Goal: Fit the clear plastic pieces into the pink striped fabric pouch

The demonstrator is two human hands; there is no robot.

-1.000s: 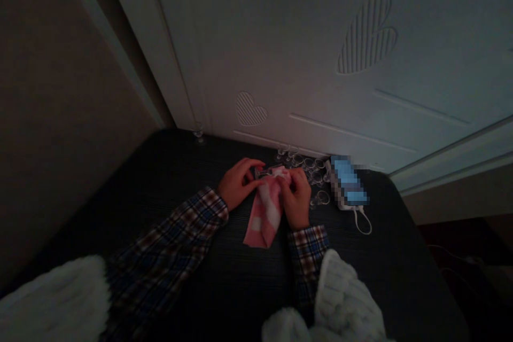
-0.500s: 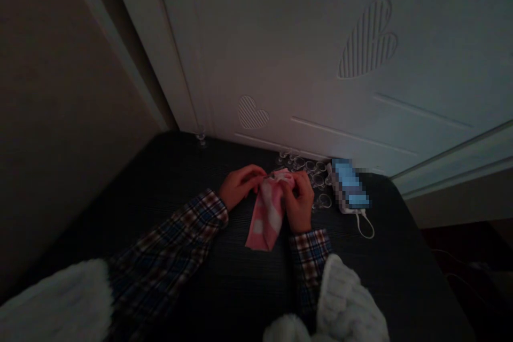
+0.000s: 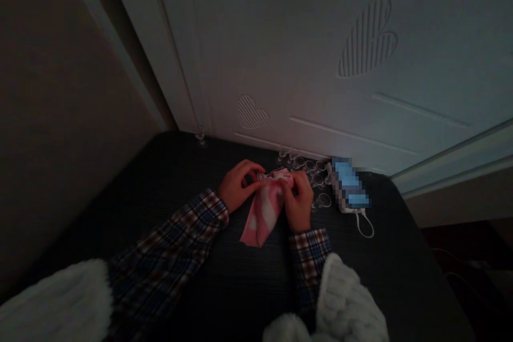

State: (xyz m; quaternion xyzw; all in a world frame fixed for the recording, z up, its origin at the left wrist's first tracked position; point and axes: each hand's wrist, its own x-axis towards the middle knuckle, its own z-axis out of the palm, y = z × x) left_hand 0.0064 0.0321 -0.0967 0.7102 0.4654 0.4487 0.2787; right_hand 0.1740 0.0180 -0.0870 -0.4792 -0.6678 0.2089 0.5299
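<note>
A heart-embossed panel (image 3: 300, 53) backs a dark table (image 3: 160, 187) in dim light.

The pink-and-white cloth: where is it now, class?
In the head view, the cloth is just below centre, between the bare left hand and bare right hand, over the black tabletop.

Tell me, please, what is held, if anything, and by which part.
The right hand pinches the pink cloth by its bunched top; the left hand probably holds a clear object by one end.
</note>
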